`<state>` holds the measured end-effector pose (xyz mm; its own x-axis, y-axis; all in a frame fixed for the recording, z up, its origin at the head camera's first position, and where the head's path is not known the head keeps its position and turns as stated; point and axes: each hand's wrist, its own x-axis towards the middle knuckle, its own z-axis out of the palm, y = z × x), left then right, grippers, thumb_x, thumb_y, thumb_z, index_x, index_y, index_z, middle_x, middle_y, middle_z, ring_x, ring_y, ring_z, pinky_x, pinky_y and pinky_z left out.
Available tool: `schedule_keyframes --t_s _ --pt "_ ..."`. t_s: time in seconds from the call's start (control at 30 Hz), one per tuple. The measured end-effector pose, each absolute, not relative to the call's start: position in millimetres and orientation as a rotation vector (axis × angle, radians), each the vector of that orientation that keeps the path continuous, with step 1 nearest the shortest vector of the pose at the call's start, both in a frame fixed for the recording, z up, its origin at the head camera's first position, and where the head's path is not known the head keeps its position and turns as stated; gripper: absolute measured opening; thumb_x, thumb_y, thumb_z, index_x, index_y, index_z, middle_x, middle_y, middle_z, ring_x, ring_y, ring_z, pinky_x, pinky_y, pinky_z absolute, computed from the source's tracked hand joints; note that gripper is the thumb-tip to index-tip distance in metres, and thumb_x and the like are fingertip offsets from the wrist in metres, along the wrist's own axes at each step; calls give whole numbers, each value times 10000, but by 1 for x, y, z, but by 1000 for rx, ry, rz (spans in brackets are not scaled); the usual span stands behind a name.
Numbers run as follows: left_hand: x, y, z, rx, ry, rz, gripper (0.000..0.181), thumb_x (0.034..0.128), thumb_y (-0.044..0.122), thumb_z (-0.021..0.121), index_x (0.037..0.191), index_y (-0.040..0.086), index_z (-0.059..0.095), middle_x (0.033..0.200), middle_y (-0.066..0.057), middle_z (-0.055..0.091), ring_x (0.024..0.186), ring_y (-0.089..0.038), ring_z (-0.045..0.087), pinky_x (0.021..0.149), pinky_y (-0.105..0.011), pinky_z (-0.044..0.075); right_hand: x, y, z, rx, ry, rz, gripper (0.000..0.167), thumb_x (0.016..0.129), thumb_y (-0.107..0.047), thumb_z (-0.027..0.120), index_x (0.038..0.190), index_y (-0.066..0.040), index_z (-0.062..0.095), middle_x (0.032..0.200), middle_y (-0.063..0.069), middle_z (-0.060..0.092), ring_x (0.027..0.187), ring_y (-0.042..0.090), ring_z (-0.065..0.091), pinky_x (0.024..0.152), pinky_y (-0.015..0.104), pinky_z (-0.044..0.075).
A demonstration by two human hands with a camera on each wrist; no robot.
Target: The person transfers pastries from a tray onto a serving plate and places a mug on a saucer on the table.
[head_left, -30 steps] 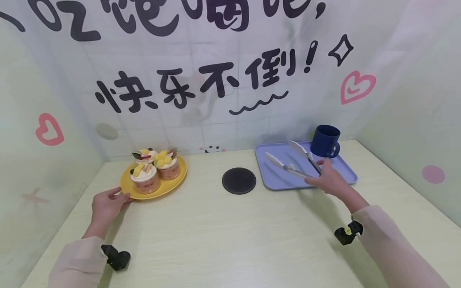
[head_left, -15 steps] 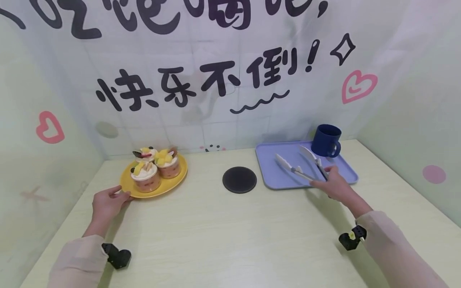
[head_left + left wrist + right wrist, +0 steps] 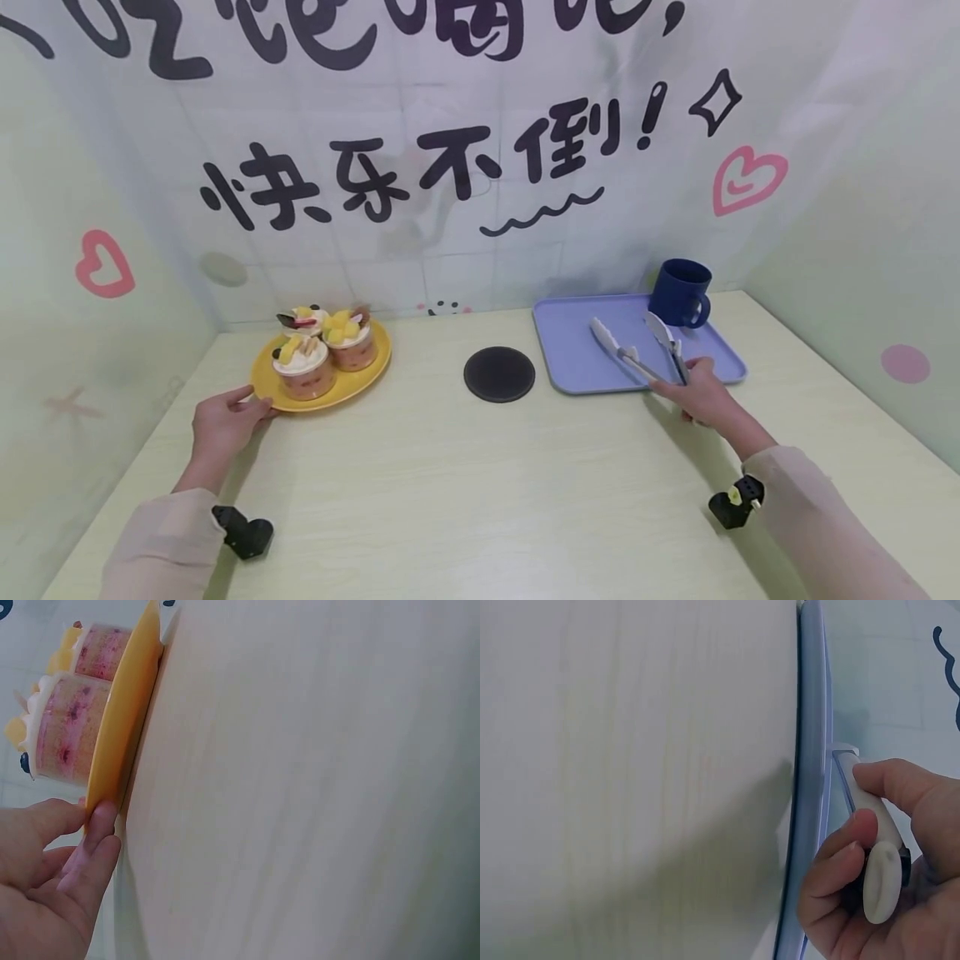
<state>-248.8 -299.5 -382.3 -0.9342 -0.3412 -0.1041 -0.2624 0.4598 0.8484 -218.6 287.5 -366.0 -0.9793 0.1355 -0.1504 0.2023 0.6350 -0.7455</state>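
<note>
At the left, my left hand [image 3: 223,425] pinches the near rim of a yellow plate [image 3: 367,379], thumb above and fingers beneath in the left wrist view. Three clear cups of layered dessert [image 3: 309,379], topped with cream and fruit, stand on that plate. Over on the right, my right hand [image 3: 701,393] grips the handle end of a pair of tongs [image 3: 628,357], whose two arms are spread. Their tips lie over the blue-purple tray [image 3: 573,379]. In the right wrist view the pale end of the tongs [image 3: 883,881] sticks out between thumb and fingers.
A dark blue mug [image 3: 678,293] stands at the tray's back right corner. Between plate and tray lies a round black coaster [image 3: 498,375] on the pale wooden table [image 3: 450,492]. Printed cloth walls [image 3: 375,275] close off the back and sides.
The right hand has drawn the tongs toward the near right, so their tips have moved right over the tray. The left hand and plate have stayed in place.
</note>
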Motion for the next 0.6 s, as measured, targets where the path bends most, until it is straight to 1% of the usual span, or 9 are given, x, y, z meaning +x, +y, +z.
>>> schedule_keyframes --t_s 0.1,0.23,0.4,0.47,0.6 --pt "-249 -299 -382 534 -2619 -1482 556 902 101 552 1342 -136 307 985 -266 627 620 -5 601 513 -146 480 -217 288 -367 313 2743 -1263 765 850 -320 619 1236 95 106 632 88 456 407 125 456 409 274 379" --pt "-250 -298 -382 530 -2625 -1464 555 901 108 553 1338 -136 313 1020 -282 612 624 -2 596 512 -141 477 -216 290 -370 327 2726 -1264 778 848 -321 621 1255 88 100 630 99 493 424 143 499 420 289 413" --pt "-250 -299 -382 533 -2631 -1456 560 902 119 553 1341 -133 313 1052 -290 595 627 9 588 512 -133 472 -214 289 -370 343 2702 -1285 800 839 -326 634 1285 71 102 785 197 472 461 161 526 451 312 457" --pt "-250 -299 -382 543 -2630 -1461 565 902 125 556 1343 -131 310 1054 -291 593 625 10 586 513 -135 473 -213 289 -369 338 2697 -1278 804 839 -336 636 1294 66 108 825 209 457 477 160 524 461 315 466" --pt "-249 -301 -383 546 -2627 -1472 568 900 121 557 1341 -136 307 1027 -282 608 620 3 591 514 -139 475 -212 289 -367 324 2682 -1271 802 841 -359 635 1304 47 120 749 155 493 460 145 486 440 302 449"
